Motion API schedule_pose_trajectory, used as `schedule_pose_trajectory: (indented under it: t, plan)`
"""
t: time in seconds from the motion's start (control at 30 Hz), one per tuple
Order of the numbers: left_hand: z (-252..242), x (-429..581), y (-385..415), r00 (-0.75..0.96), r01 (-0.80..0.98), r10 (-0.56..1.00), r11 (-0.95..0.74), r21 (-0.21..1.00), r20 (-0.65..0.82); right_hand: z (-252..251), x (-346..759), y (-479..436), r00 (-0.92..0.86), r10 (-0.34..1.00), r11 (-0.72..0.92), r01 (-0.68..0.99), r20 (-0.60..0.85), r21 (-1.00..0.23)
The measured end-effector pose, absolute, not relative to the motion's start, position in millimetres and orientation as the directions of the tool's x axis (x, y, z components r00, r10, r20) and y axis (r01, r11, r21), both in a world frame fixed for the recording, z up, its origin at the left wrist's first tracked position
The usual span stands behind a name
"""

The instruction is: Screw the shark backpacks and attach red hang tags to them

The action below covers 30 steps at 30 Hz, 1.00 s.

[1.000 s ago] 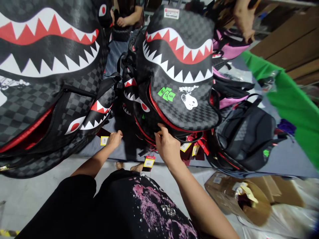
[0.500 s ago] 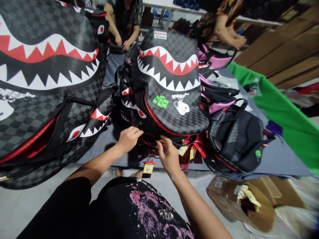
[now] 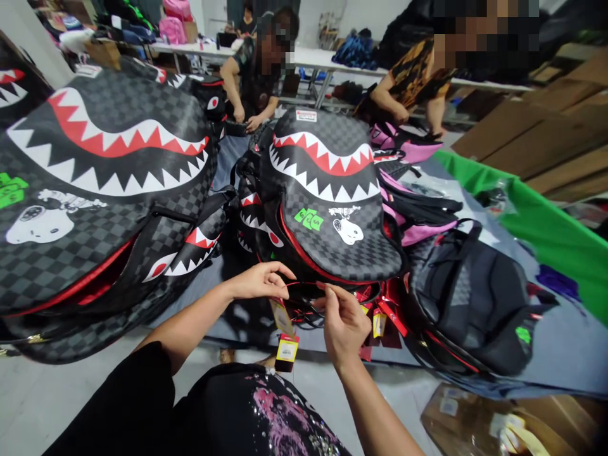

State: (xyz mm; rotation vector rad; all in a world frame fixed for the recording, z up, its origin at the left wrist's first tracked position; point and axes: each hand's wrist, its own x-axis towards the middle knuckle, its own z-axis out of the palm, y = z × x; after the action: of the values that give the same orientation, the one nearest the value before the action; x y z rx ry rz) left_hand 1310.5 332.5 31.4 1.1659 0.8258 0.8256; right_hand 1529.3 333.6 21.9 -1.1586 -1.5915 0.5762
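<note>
A grey checkered backpack (image 3: 327, 247) with a printed shark mouth stands on the table in front of me, its front edged in red. At its lower front, my left hand (image 3: 261, 280) is closed, thumb and fingers pinching a thin red hang tag string (image 3: 304, 284). Across from it, my right hand (image 3: 346, 323) pinches the string's other side between thumb and fingertips. Yellow-and-black hang tags (image 3: 287, 352) dangle below my left hand. More red tags (image 3: 392, 316) hang just right of my right hand. Dark cords lie between my hands, partly hidden.
A larger-looking shark backpack (image 3: 109, 164) stands partly unzipped at left. At right lies a black backpack (image 3: 475, 297), back panel up, with pink bags (image 3: 418, 215) beyond. Two co-workers handle bags across the table (image 3: 565, 354). A cardboard box (image 3: 456, 418) sits on the floor.
The view has tilted up, showing more of the room. My hands have drawn a little closer together at the string. The co-worker at right has lowered their hands to the pink bags.
</note>
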Motion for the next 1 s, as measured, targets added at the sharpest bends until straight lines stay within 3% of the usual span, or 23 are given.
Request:
schedule_pose_trajectory:
  t: [0.13,0.27,0.43,0.63,0.73,0.8,0.87,0.93,1.0]
  plan:
    - [26,1297,324,0.472,-0.243,0.88,0.186,0.952,-0.052,20,1518,332,-0.05,0.898,0.437,0.218,0.437,-0.873]
    - [8,1303,317,0.245,-0.061,0.969,0.041,0.997,-0.025,23,1510,333,-0.121,0.903,0.422,0.068,0.412,-0.904]
    - [3,1312,311,0.091,0.127,0.996,0.013,0.992,-0.024,21,1511,337,-0.156,0.9,0.423,0.086,0.407,-0.902]
    - [4,1316,300,0.245,-0.292,0.968,0.127,0.948,-0.054,20,1518,345,-0.142,0.888,0.456,0.159,0.437,-0.876]
    - [-2,1320,302,0.041,-0.334,0.998,0.06,0.941,-0.05,26,1521,345,-0.224,0.868,0.482,0.174,0.442,-0.859]
    - [-5,1324,305,-0.148,-0.231,0.989,-0.045,0.972,0.01,32,1521,346,-0.329,0.852,0.479,0.173,0.408,-0.86]
    - [-5,1326,307,-0.221,0.003,0.957,-0.192,0.981,0.188,39,1520,346,-0.434,0.832,0.454,0.173,0.346,-0.874]
    - [1,1329,307,-0.189,0.317,0.881,-0.363,0.876,0.434,45,1520,346,-0.517,0.807,0.431,0.184,0.286,-0.884]
    - [11,1331,304,-0.106,0.571,0.776,-0.465,0.677,0.622,52,1521,347,-0.562,0.788,0.418,0.191,0.251,-0.888]
